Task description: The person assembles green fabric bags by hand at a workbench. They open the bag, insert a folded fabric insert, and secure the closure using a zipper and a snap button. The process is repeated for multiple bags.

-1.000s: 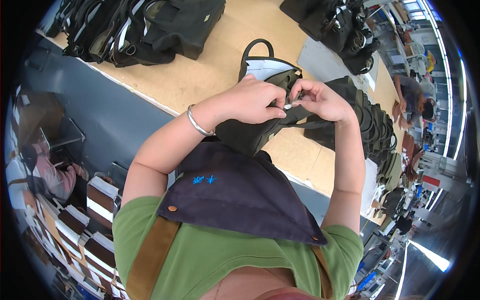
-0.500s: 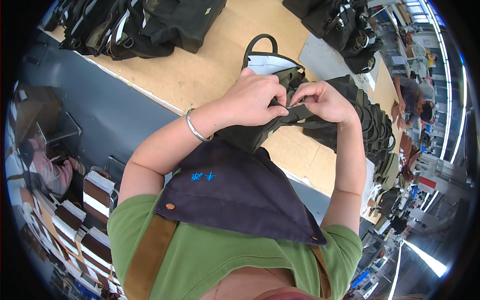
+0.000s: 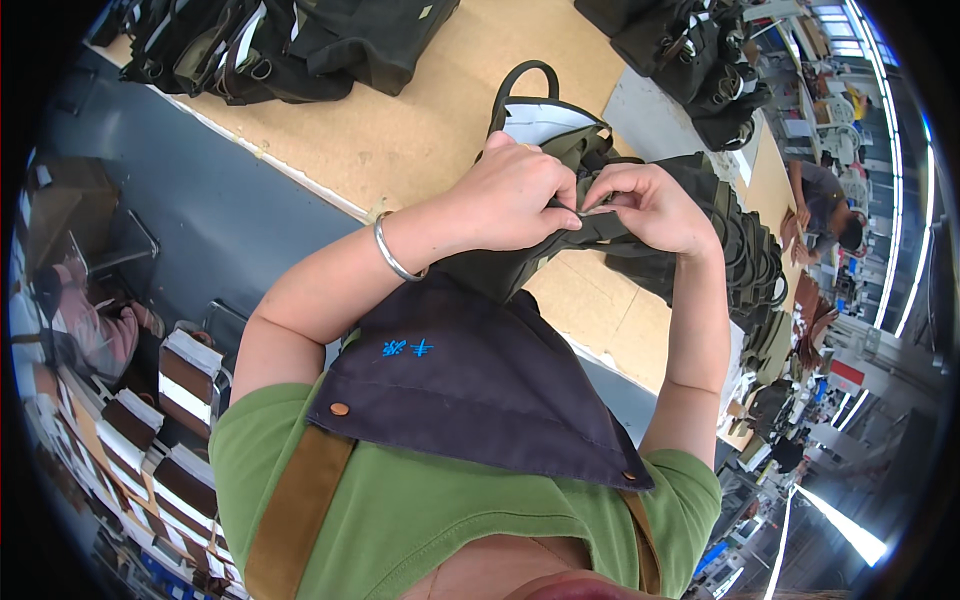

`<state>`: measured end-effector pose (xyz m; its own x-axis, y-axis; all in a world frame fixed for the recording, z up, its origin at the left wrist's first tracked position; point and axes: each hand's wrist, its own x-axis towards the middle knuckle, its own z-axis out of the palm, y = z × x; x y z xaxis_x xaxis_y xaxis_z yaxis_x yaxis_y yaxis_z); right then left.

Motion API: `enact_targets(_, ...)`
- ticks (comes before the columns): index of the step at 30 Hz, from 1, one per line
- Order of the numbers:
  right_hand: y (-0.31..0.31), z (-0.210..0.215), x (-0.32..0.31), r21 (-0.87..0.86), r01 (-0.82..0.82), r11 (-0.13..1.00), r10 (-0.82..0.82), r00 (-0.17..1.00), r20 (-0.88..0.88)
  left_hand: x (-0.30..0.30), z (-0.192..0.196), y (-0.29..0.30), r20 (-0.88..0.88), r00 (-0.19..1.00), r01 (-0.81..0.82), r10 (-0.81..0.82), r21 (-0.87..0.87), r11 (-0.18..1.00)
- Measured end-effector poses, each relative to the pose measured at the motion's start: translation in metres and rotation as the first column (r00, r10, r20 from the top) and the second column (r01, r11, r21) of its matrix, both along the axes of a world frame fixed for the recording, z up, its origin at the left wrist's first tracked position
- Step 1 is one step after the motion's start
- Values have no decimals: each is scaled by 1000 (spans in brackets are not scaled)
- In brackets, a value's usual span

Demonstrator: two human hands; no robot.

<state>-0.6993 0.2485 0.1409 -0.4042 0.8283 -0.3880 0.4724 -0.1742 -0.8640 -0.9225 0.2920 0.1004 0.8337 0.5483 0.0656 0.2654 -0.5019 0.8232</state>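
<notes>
A dark olive fabric bag [image 3: 490,268] with a looped handle and a white inner panel lies at the table's near edge, against my apron. My left hand [image 3: 520,195] is closed on the bag's edge, thumb and forefinger pinching the cloth. Close beside it, my right hand [image 3: 648,205] is closed too, its thumb and forefinger pinched at the same edge. The fingertips of both hands almost meet. Whatever small part lies between the right fingertips is too small to make out.
Dark bags [image 3: 370,45] are piled at the far left of the tan table [image 3: 400,140]. More bags [image 3: 690,70] stand at the far right. A row of dark olive bags [image 3: 735,240] lies just right of my right hand. A co-worker [image 3: 830,205] sits farther right. Stacked brown-and-white pieces [image 3: 190,380] stand at the lower left.
Both hands keep their pinch on the bag's edge, nearly in the same place. The whole view has shifted slightly.
</notes>
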Motion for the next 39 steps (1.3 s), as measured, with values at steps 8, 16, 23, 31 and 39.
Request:
enact_targets(8,-1,3,-2,8,-25,1000,25,1000,6,1,1,-5,0,999,-50,50,4,999)
enact_targets(16,-2,5,-4,6,-16,1000,16,1000,-11,0,4,-4,-37,997,-70,69,-27,997)
enact_targets(23,-1,7,-6,-3,-47,999,47,999,-26,0,2,-8,-1,993,-115,115,-8,993)
enact_targets(31,3,8,0,-111,33,993,-37,999,-37,0,-6,-13,102,976,-201,195,54,978)
enact_targets(39,-4,9,-10,-125,71,990,-71,997,6,-1,-2,-13,122,979,-177,165,95,980)
